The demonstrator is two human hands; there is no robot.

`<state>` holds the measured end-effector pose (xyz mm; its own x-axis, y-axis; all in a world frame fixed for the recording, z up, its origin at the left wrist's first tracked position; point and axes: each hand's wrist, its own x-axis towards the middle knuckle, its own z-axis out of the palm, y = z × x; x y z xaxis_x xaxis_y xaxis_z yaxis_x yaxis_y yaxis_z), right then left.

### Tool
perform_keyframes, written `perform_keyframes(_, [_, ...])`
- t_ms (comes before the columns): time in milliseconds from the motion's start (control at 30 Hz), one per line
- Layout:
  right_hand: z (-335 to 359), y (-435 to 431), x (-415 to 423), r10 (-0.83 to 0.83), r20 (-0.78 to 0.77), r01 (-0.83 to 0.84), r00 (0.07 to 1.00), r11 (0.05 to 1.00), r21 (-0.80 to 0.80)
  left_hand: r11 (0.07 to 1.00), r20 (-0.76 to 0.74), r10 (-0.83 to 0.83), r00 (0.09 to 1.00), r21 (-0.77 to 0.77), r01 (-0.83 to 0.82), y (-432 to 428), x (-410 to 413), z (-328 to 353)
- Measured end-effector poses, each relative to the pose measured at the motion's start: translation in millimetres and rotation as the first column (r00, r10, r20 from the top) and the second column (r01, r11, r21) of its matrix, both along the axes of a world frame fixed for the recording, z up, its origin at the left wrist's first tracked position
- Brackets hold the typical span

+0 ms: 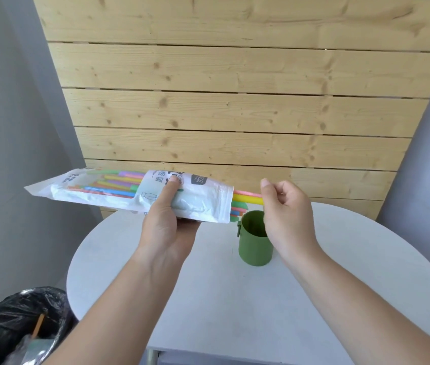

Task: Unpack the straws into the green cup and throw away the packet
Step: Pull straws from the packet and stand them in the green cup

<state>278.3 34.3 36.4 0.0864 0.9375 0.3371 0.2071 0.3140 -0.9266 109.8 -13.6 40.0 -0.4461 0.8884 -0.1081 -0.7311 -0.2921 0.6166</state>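
Note:
My left hand (166, 222) grips a white plastic straw packet (119, 192) from below, thumb on top, holding it level above the table. Coloured straws (245, 198) stick out of its open right end. My right hand (282, 206) pinches the tips of a yellow and a pink straw there. The green cup (254, 242) stands upright on the white round table (314, 299), just below the packet's open end and partly behind my right hand. The cup's inside looks empty from here.
A bin lined with a black bag (16, 322) stands on the floor at the lower left, beside the table. A wooden slat wall (235, 101) rises behind the table. Grey walls flank it.

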Motion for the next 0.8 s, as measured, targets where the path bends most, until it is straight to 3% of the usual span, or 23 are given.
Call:
perform_keyframes(133, [0,-3,-2,0.083,-0.067,-0.092,0.994,0.985,-0.145,1.0,0.009,-0.007,1.0,0.001,0.007,0,2,-2])
perform_keyframes(300, [-1,-6,-5,0.203,-0.127,-0.213,0.971,0.974,-0.075,1.0,0.012,-0.012,1.0,-0.011,0.012,0,2,-4])
perform_keyframes(500, [11,12,21,0.195,-0.412,-0.289,0.89,0.94,-0.179,0.999,0.029,0.038,0.999,-0.005,-0.038,2,-16,-3])
perform_keyframes(800, [11,21,35,0.226,-0.383,-0.349,0.896,0.892,-0.289,0.999,0.04,0.033,0.999,-0.015,-0.032,5,-14,-12])
